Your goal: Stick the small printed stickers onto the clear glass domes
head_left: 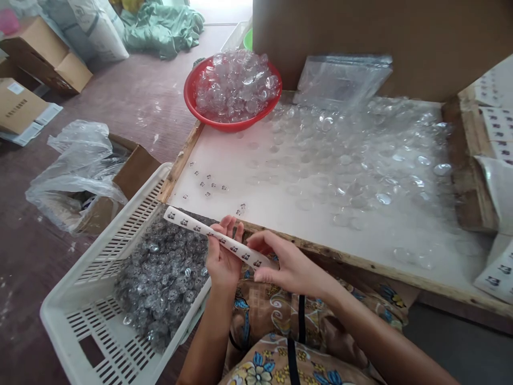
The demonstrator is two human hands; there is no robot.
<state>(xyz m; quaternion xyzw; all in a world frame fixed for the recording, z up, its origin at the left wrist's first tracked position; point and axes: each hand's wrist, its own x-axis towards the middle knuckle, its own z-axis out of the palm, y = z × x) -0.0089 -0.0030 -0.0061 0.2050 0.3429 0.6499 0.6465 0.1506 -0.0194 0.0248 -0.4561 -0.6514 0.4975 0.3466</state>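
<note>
A narrow white strip (197, 228) printed with a row of small dark figures slants across in front of the table's near edge. My left hand (225, 256) is closed on its middle, thumb on top. At the strip's lower right end, my right hand (282, 262) pinches it between thumb and fingers. Small dark figures (208, 185) like those on the strip lie on the white tabletop (224, 149), beyond my left hand. Many clear round plastic pieces (344, 160) cover the table's middle and right side.
A red bowl (234, 126) heaped with clear pieces stands at the table's far left corner. At the left, a white basket (60, 315) holds dark-printed clear pieces (168, 278). Wooden rims (360, 262) edge the table. Printed sheets (497, 272) lie at the right.
</note>
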